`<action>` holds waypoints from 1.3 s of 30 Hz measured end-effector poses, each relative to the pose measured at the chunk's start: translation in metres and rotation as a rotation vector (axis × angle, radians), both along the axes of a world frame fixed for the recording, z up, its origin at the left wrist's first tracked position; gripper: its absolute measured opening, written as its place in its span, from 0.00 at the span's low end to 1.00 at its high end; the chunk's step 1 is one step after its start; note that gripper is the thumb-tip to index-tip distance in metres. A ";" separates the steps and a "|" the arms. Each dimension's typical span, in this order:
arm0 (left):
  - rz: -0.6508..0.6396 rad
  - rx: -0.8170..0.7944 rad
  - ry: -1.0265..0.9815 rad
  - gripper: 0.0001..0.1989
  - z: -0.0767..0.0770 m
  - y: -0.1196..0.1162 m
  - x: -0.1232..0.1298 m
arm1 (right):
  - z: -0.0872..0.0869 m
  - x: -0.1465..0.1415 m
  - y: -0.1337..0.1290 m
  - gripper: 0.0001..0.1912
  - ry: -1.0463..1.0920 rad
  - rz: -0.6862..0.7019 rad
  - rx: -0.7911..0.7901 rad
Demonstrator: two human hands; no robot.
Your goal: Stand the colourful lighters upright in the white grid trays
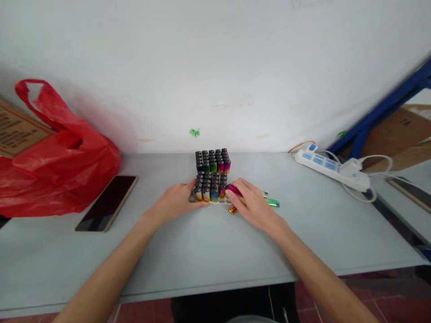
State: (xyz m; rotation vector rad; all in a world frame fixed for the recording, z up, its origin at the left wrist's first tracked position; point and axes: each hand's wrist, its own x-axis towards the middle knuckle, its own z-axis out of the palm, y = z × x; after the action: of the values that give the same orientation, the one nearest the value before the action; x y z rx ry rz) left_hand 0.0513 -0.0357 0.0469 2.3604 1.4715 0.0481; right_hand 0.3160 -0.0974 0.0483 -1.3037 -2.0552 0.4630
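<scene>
Upright lighters with black tops (211, 184) stand in rows in a pale tray (218, 202) at the middle of the table. My left hand (177, 199) grips this tray from its left side, one finger along the front edge. In my right hand (251, 202) is a magenta lighter (233, 189), tilted, at the tray's front right corner. An orange lighter (232, 209) and a green lighter (273, 203) lie on the table, partly hidden under that hand. Just behind stands a second block of lighters (213, 161), touching or nearly touching the first.
On the left are a red plastic bag (77, 166), a cardboard box (20, 128) and a dark-screened phone (107, 204). A white power strip (332, 168) with plugged cables lies at the right, near a blue metal frame (362, 139). A wall closes off the grey table (208, 251) behind.
</scene>
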 end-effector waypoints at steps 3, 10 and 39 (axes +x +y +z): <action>0.006 0.013 0.016 0.35 0.000 -0.001 0.000 | 0.001 0.006 0.001 0.21 -0.095 -0.020 0.067; -0.004 0.009 0.011 0.36 0.000 -0.002 0.001 | -0.001 0.008 0.002 0.23 -0.014 0.028 -0.033; 0.004 0.004 0.020 0.39 -0.002 0.000 0.000 | 0.006 0.056 0.014 0.10 0.048 0.198 -0.263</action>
State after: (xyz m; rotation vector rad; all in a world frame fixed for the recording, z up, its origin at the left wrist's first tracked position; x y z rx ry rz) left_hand 0.0516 -0.0361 0.0449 2.3682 1.4872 0.0286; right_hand 0.3722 -0.0833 0.0546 -1.2252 -2.1466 0.8700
